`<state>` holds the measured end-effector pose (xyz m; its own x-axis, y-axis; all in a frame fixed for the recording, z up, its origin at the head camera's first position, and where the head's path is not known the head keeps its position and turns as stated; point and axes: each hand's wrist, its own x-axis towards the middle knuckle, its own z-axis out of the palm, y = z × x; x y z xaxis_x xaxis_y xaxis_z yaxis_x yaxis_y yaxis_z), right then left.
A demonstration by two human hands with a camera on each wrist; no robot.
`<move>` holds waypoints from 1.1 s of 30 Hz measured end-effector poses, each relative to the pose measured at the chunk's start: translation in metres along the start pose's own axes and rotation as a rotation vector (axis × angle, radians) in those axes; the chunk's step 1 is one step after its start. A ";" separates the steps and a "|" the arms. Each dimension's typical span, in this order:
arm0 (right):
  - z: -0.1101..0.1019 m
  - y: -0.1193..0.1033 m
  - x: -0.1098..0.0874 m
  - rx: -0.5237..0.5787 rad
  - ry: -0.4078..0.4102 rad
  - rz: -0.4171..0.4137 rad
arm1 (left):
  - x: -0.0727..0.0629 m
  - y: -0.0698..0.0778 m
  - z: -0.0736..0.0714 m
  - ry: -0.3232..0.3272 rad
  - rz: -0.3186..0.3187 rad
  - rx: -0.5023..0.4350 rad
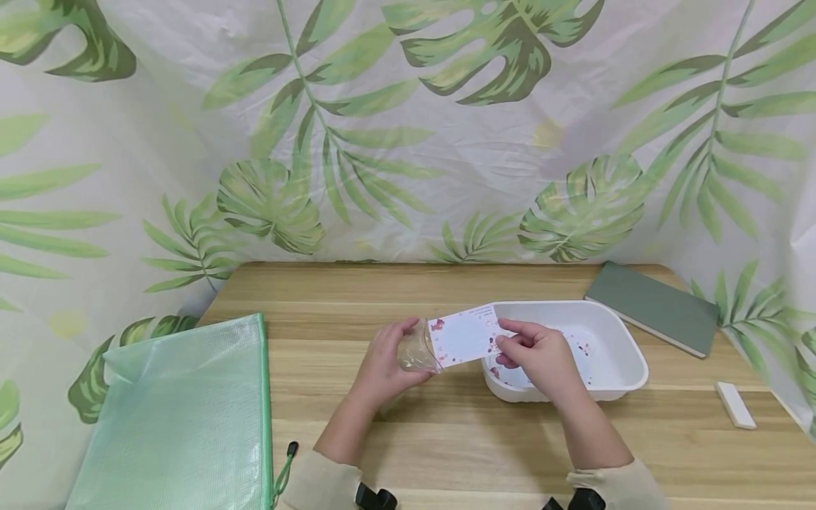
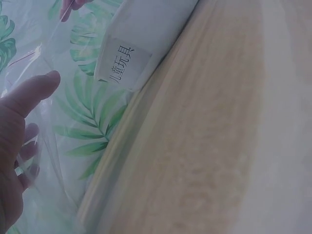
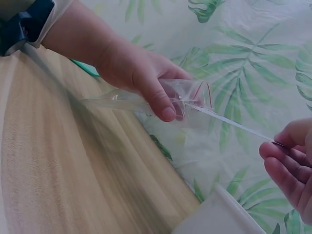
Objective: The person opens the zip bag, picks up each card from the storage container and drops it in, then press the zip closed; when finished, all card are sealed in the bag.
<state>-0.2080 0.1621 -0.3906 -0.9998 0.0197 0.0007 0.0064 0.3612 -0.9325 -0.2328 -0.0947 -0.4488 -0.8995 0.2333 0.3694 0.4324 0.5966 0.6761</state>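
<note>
Wooden table [image 1: 306, 283], clear bag [image 1: 416, 348], card [image 1: 462, 337] — partly hidden

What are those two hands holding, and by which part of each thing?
The left grip holds a clear plastic bag near its mouth; the right grip pinches a printed card by the end farther from the bag.

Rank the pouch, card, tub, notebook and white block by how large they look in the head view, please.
Largest to smallest:
1. Pouch
2. Tub
3. Notebook
4. Card
5. White block
</note>
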 end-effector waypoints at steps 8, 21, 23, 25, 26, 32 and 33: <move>0.011 -0.004 -0.001 -0.008 -0.021 -0.005 | 0.000 0.002 0.003 -0.015 0.031 0.026; 0.029 -0.007 -0.004 -0.034 -0.003 -0.046 | 0.000 0.005 0.004 -0.047 0.030 -0.012; 0.029 -0.008 -0.004 -0.037 0.008 -0.055 | -0.001 0.005 0.003 -0.038 0.041 -0.015; 0.028 -0.008 -0.005 -0.041 0.024 -0.072 | 0.000 0.005 0.002 -0.040 0.053 -0.025; 0.028 -0.008 -0.005 -0.039 0.033 -0.080 | 0.000 0.005 0.002 -0.042 0.064 -0.028; 0.029 -0.007 -0.007 -0.088 0.045 -0.116 | -0.001 0.005 0.001 -0.063 0.108 -0.041; 0.030 -0.007 -0.007 -0.099 0.045 -0.116 | -0.001 0.005 0.001 -0.065 0.108 -0.041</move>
<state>-0.2014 0.1316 -0.3949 -0.9922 0.0131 0.1242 -0.1048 0.4538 -0.8849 -0.2300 -0.0911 -0.4465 -0.8491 0.3449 0.4000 0.5280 0.5336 0.6607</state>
